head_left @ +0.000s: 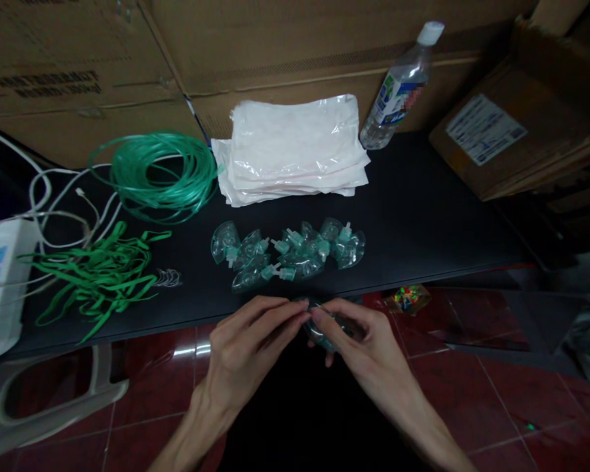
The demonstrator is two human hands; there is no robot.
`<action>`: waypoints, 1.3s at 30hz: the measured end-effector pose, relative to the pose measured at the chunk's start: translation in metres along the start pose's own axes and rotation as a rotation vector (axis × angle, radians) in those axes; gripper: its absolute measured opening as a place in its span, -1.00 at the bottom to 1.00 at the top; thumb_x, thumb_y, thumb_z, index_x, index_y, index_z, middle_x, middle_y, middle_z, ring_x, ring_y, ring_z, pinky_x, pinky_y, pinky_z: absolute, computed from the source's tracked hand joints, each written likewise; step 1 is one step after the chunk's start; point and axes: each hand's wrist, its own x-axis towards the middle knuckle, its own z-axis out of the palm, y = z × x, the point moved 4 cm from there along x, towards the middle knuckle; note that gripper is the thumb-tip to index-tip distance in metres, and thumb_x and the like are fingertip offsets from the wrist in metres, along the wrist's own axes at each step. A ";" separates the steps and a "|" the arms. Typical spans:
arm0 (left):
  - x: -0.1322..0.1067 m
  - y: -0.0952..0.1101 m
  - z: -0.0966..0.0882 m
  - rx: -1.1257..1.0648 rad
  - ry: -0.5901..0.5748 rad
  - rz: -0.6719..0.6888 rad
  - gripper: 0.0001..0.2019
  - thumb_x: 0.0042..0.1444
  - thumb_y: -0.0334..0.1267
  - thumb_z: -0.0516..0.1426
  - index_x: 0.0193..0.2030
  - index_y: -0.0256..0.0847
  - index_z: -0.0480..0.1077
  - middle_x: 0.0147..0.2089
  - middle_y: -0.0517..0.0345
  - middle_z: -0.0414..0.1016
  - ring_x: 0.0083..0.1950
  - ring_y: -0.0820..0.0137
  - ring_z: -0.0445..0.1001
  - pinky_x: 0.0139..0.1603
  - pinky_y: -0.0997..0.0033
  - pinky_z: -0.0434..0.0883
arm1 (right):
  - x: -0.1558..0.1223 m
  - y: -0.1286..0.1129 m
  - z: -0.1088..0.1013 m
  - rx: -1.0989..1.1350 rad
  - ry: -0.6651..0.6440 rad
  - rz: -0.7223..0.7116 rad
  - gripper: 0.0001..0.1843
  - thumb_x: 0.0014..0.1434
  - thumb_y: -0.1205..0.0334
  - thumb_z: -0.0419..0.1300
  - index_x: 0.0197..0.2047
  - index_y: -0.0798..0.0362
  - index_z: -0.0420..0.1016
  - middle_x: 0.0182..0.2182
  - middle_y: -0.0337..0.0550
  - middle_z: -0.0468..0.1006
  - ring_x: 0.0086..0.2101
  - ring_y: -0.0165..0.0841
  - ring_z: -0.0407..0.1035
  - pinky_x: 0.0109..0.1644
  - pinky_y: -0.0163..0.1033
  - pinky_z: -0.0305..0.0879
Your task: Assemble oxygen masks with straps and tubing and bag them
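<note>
Both sets of fingers (280,316) on one little green mask (324,334)

Left hand (246,344) is pinched shut on the mask's rim and right hand (361,351) is clamped round its body, just off the surface (423,216) front edge. I'd say hold it steady and use small pinches. The mask pile (290,252) is just beyond, with green straps (98,275) off left.

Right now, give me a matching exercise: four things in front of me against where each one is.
Things: 1 water bottle; 2 green tubing coil; 3 stack of plastic bags; 4 single mask.
Places: A held between left hand and right hand; B back middle of table; C leaning on cardboard box, back right; D back left.
Pairs: 1-C, 2-D, 3-B, 4-A.
</note>
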 end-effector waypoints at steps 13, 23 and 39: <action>-0.011 -0.037 0.009 -0.957 0.253 -0.854 -0.80 0.11 -0.15 0.41 -0.12 -0.08 0.68 -0.23 0.17 0.67 -0.23 0.48 0.64 -0.14 0.59 0.60 | 0.000 -0.009 -0.001 0.130 0.025 -0.029 -0.64 0.25 -0.11 0.35 -0.27 0.05 0.67 -0.46 -0.19 0.64 -0.44 -0.37 0.51 -0.38 -0.32 0.52; -0.026 -0.045 -0.009 -1.037 0.379 -0.810 -0.65 0.12 0.12 0.37 -0.06 0.01 0.56 -0.29 0.22 0.43 -0.39 0.57 0.41 -0.39 0.64 0.50 | 0.002 -0.001 -0.008 0.053 -0.017 -0.025 -0.61 0.26 -0.15 0.33 -0.28 0.04 0.67 -0.45 -0.16 0.67 -0.45 -0.34 0.53 -0.36 -0.31 0.50; -0.072 -0.092 -0.088 0.411 0.339 -0.508 -0.86 0.31 -0.14 0.24 -0.12 -0.05 0.64 -0.04 0.06 0.55 0.02 0.19 0.55 0.12 0.09 0.52 | 0.005 0.011 0.004 -0.198 -0.119 0.019 -0.56 0.20 -0.26 0.31 -0.26 -0.04 0.72 -0.39 -0.12 0.71 -0.41 -0.22 0.59 -0.29 -0.26 0.53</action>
